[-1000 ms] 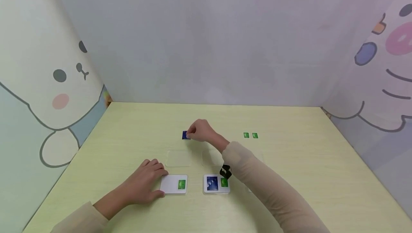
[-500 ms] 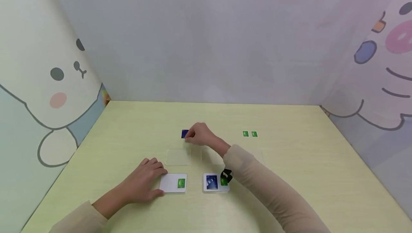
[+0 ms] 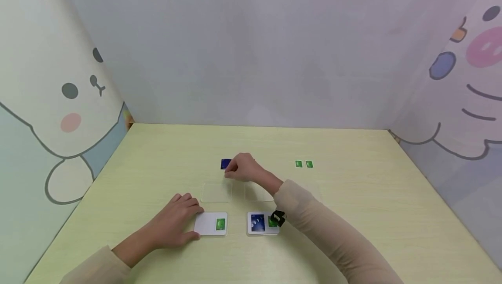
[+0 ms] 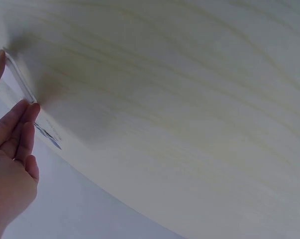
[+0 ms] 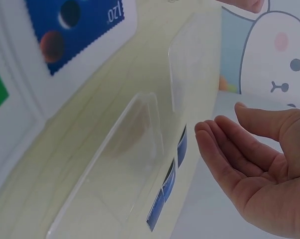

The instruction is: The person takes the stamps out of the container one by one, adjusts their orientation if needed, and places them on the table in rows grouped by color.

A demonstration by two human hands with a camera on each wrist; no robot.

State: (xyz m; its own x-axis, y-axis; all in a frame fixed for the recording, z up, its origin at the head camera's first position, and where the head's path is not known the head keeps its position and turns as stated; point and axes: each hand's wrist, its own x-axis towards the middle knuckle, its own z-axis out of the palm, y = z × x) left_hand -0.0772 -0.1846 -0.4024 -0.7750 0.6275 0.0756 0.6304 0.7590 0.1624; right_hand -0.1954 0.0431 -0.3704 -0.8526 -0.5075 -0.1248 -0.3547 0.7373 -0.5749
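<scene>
My left hand (image 3: 176, 222) holds a white card (image 3: 205, 224) flat on the table, thumb and fingers at its left corners. That card carries one green stamp (image 3: 221, 224). My right hand (image 3: 244, 167) hovers in front of a blue stamp (image 3: 225, 163). In the right wrist view its fingers are loosely bent, the thumb is apart, and nothing is between them. Several blue stamps (image 5: 181, 145) lie on the table there; the head view shows only one, the hand hiding others. To the right lies a second card (image 3: 255, 233) with a blue moon stamp (image 3: 257, 223) and a partly covered green one.
Clear plastic holders (image 3: 216, 192) lie in a row behind the cards, one partly under the right forearm. Two green stamps (image 3: 304, 164) lie at the back right. A black device (image 3: 278, 218) sits at the right wrist. A pale wall (image 3: 251, 57) closes off the table's far edge.
My right hand has drawn back slightly from the blue stamp toward me, uncovering more of it. The left hand has stayed on the white card.
</scene>
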